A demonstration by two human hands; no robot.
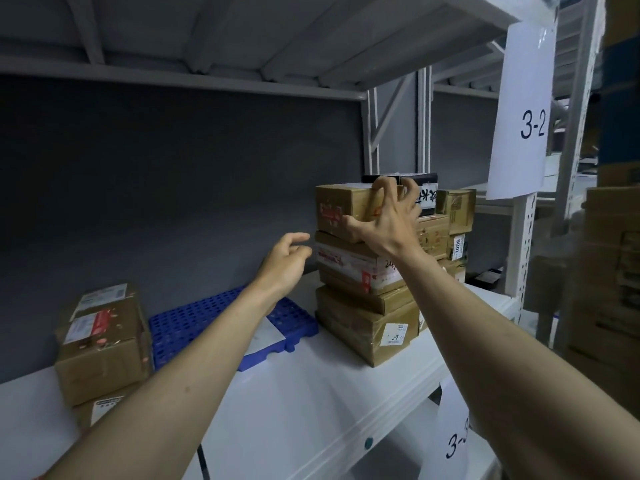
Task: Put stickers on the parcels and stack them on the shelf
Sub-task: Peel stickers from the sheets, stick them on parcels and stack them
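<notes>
A stack of brown cardboard parcels stands on the white shelf right of centre. My right hand grips the top parcel, fingers curled over its upper edge and thumb under its front. Below it lie a parcel with a white and red label and a larger taped parcel carrying a small white sticker. My left hand hovers just left of the stack, fingers loosely spread, holding nothing. More parcels and a black box sit behind the stack.
Two brown parcels are stacked at the shelf's left. A blue perforated plastic pallet lies between them and the stack, with a white sheet on it. Paper signs reading 3-2 and 3-3 hang on the white uprights. Cardboard boxes stand at far right.
</notes>
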